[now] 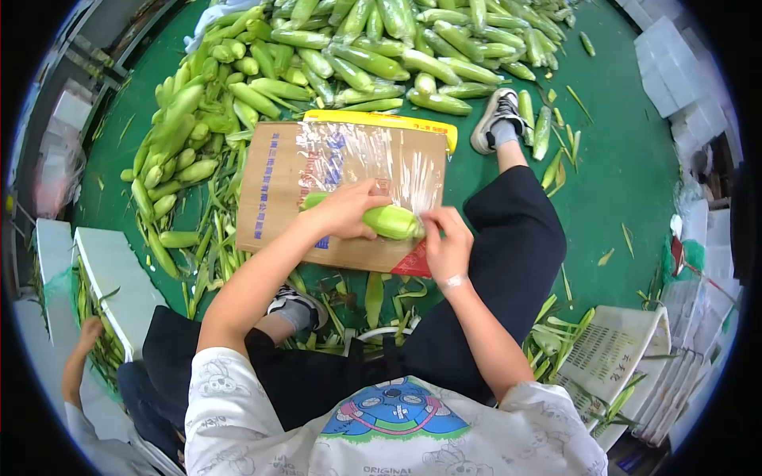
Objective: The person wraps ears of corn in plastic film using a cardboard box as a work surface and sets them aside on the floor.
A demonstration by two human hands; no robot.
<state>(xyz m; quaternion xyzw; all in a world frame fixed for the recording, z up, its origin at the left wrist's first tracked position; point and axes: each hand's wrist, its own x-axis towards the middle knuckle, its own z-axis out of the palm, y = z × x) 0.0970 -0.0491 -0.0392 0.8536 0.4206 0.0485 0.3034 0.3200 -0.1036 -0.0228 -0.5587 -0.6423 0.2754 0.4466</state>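
A green ear of corn in its husk (390, 223) lies across the cardboard box (274, 190), between my hands. My left hand (349, 210) is wrapped over its middle from above. At its right end, the fingers of my right hand (449, 242) are pinched together on clear plastic film at the tip. More clear film (357, 155) lies on the top half of the box, just beyond the corn. A yellow strip (381, 119) runs along the box's far edge.
Film-wrapped corn (381, 63) is heaped beyond the box. Unwrapped corn (186, 131) is piled at the left. My shoes stand on both sides of the box. White crates (611, 349) are at the lower right. Another person's arm (75, 369) reaches in at the lower left.
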